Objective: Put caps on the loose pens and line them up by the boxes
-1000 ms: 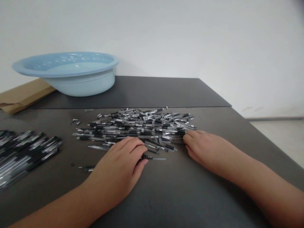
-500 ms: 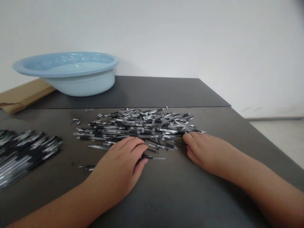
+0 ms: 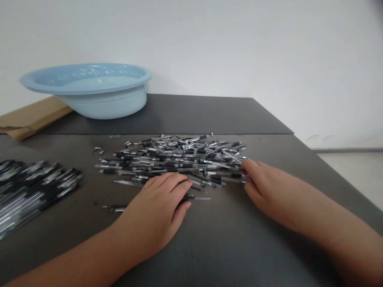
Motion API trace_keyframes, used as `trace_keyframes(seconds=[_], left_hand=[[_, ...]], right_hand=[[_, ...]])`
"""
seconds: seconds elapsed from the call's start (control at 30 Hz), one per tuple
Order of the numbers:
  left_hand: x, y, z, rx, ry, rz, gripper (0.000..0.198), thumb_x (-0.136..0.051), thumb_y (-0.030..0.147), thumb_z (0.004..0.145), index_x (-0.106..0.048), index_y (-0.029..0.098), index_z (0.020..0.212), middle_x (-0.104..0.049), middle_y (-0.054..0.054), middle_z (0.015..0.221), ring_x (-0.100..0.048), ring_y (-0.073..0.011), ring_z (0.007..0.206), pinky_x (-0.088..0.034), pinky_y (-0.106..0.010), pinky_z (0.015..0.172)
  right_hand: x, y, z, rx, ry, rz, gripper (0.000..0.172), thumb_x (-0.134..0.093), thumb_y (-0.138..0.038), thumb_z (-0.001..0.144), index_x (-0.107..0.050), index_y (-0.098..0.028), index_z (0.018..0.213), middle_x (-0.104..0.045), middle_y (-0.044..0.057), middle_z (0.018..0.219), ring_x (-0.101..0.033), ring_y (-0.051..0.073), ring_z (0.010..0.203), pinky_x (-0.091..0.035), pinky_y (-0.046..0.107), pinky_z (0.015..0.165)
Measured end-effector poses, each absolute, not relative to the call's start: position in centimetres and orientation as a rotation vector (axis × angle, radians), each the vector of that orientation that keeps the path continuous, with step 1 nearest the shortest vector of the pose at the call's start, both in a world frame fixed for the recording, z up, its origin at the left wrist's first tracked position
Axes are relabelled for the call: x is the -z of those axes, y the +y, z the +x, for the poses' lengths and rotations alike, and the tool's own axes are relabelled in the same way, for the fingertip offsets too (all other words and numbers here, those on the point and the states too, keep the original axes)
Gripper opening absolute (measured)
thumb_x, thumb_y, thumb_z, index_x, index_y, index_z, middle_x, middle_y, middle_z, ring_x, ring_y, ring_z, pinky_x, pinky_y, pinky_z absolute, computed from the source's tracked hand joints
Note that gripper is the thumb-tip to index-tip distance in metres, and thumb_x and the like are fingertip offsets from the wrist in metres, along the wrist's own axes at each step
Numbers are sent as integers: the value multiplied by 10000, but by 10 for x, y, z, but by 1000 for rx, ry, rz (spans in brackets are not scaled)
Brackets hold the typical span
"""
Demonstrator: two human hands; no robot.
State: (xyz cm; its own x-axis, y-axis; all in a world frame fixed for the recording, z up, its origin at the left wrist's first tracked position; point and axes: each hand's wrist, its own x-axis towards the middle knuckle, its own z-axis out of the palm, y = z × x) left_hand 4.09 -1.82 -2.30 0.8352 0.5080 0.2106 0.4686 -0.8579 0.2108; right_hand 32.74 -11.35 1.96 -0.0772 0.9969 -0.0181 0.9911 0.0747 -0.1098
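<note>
A wide pile of black-and-clear pens [image 3: 173, 156] lies across the dark table before me. My right hand [image 3: 260, 181] is at the pile's right end, fingers pinched on the end of a pen [image 3: 235, 180] that lies crosswise and looks smeared. My left hand [image 3: 163, 203] rests at the pile's near edge with fingers curled down, their tips partly hidden. From the gap between its thumb and forefinger a thin pen piece [image 3: 200, 198] sticks out to the right; whether it is gripped is unclear. Another pen [image 3: 116, 208] lies partly behind the left wrist.
Many more pens [image 3: 32, 195] lie side by side at the left. A light blue basin [image 3: 110, 105] stands at the back left, beside brown cardboard [image 3: 36, 117]. Small loose caps or tips [image 3: 98, 150] lie left of the pile. A white wall is behind the table [image 3: 209, 247].
My right hand has shifted right, and a pen at its fingertips has slid the same way out of the pile. The left hand has hardly moved. The view has shifted slightly.
</note>
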Motion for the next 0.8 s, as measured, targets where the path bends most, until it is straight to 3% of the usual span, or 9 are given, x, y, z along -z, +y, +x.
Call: trace_keyframes(seconds=[0.17,0.47,0.8], left_hand=[[24,-21,40,-389,706,2834,400,-596,274,1003,-607,225,1399,-645,-85,1426,-577,-298,1305,-473,-508,1120],[26,-23,41,-435,693,2755,347,-649,244,967,-614,205,1310,-650,-103,1378,-615,-290,1255,-506,-486,1098],[24,-23,39,-532,692,2736,321,-638,259,972,-584,204,1283,-611,-107,1394,-556,-297,1326,-469,-504,1140]], right_hand=[[-8,-107,287,-449,-2283,-1815,127,-498,-228,1047,-625,-217,1053,-690,55,978,-667,228,904,-463,350,791],[11,-100,281,-359,-2319,-1808,181,-551,-280,1041,-690,-211,1134,-710,66,1010,-679,255,945,-464,360,808],[0,-100,287,-371,-2092,-1909,154,-576,-261,996,-721,-211,1006,-750,61,930,-687,225,826,-471,320,726]])
